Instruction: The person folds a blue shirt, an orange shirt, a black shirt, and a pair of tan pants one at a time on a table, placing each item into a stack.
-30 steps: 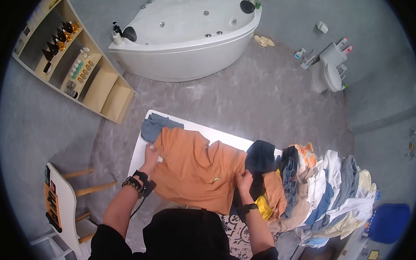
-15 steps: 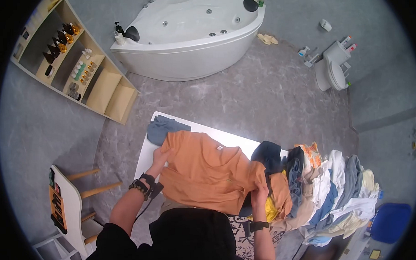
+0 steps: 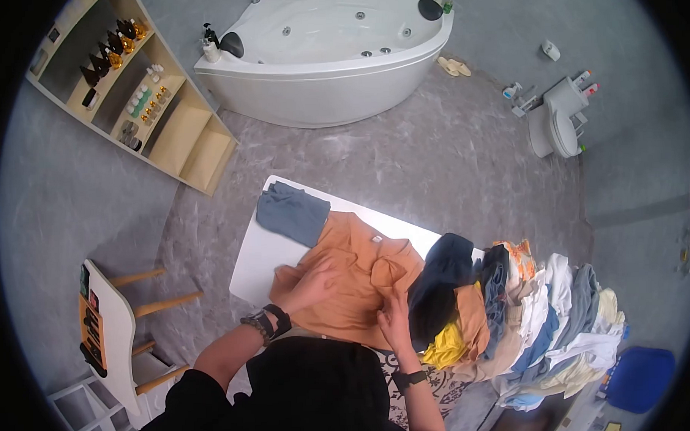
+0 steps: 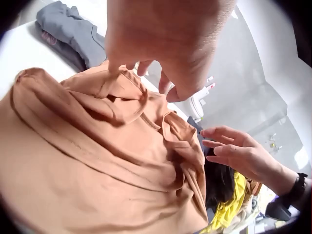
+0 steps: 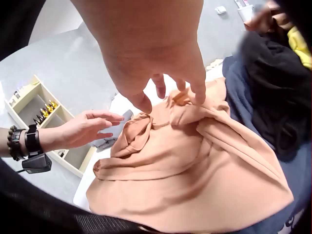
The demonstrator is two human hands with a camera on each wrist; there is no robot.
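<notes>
An orange-brown shirt (image 3: 353, 234) lies rumpled on the white table (image 3: 250, 270), its sides bunched inward and a small pale label at the collar. My left hand (image 3: 311, 285) is over its left part with fingers loosely extended; in the left wrist view they hang above the cloth. Over the shirt's right side is my right hand (image 3: 395, 320), fingers spread and nothing between them in the right wrist view. A folded grey-blue garment (image 3: 293, 215) sits beyond the shirt at the table's far left. Dark clothing (image 3: 442, 277) borders the shirt on the right.
A long heap of clothes (image 3: 546, 322) continues to the right, with a yellow piece (image 3: 445, 347) near me. A white chair (image 3: 121, 322) with a tray on it stands at left. Further off are a shelf unit (image 3: 199, 163), a corner bathtub (image 3: 325, 94) and a toilet (image 3: 558, 124).
Both hands gripped the shirt by its two sides; now they have let go and moved inward over it. The shirt has settled onto the table, its sides gathered in, uncovering more of the grey-blue garment.
</notes>
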